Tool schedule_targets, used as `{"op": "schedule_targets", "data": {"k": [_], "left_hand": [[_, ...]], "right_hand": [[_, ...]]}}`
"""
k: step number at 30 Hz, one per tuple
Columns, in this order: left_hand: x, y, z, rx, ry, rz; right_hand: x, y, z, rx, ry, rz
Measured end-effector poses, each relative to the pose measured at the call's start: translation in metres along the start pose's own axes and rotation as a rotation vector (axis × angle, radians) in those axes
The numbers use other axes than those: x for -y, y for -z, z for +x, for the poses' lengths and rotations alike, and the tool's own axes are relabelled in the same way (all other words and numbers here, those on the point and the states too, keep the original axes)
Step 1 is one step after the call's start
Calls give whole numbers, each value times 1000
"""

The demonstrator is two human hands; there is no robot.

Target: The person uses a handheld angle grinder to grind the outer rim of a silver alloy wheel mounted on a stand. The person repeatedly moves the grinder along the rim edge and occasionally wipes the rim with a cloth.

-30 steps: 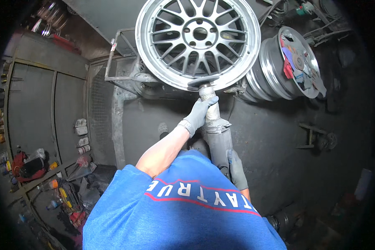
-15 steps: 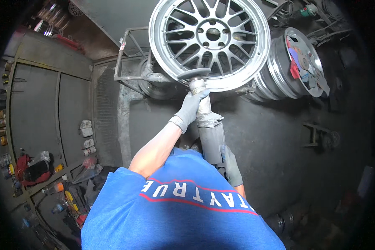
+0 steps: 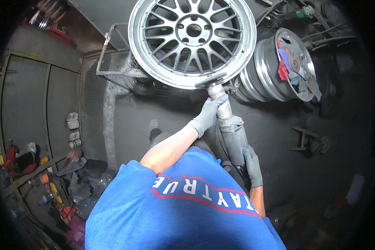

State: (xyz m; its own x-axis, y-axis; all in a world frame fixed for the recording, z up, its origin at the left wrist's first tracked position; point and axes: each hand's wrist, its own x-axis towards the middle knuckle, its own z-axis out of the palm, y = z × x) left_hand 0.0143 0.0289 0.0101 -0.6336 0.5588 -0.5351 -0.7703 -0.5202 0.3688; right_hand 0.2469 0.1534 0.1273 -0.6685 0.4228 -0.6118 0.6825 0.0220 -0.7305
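Note:
Both gloved hands hold a grey angle grinder with a thick body and a light, tape-wrapped neck. My left hand is wrapped round the neck, just below the head. Farther back, the fingers of my right hand close round the rear of the body. A flat dark disc on the grinder's head lies across the near lip of a silver multi-spoke wheel rim; whether it touches the metal, I cannot tell. The rim faces up, its far edge cut off by the picture.
More rims stand at the right, one holding red and purple scraps and worn discs. A metal frame is left of the silver rim. Cables lie at the far right. Bottles, bags and cans line the left side.
The grinder and both hands have moved right along the rim's near edge, and the disc has tilted. My view has shifted, so the rim appears farther left. One foot has come into view.

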Motion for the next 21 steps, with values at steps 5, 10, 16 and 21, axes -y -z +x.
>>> {"op": "schedule_targets", "data": {"k": [5,10,16,21], "left_hand": [[-3,11,-9,-3,-18,-8],[-34,48,-24,-135,-138,27],[-82,76,-38,-211,-278,44],[-73,72,-32,-220,-282,40]], "right_hand": [[-40,6,20,73,-74,66],[-49,-34,41,153,7,29],[-21,-76,60,293,60,-12],[-7,-68,55,314,46,48]]}}
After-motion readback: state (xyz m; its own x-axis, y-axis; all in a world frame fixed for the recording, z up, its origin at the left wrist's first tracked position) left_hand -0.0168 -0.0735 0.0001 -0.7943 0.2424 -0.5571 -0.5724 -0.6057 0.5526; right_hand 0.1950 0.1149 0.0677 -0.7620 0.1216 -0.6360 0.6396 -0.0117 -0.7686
